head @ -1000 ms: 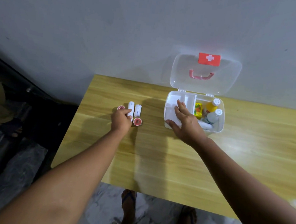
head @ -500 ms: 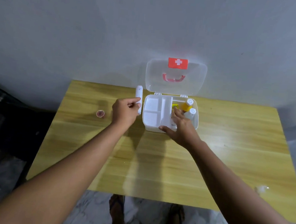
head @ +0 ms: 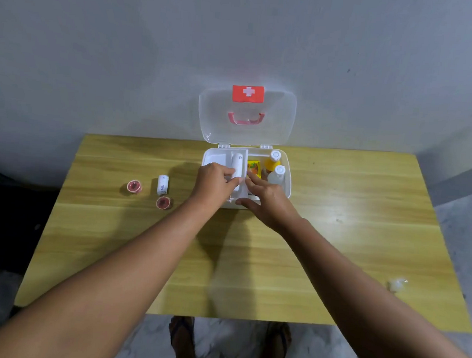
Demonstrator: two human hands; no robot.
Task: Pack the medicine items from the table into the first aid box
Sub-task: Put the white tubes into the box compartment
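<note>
The half-hidden white roll [head: 237, 165] is gripped by the left hand [head: 215, 184]; the box [head: 287, 182] is seemingly pressed at six o'clock by the flat right hand [head: 269, 203].

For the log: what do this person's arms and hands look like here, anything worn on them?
Both are bare. The left forearm and right forearm show no sleeves up to the frame's edge. The left hand and right hand carry no gloves, and no ring, watch, bracelet or marking is visible on either.
</note>
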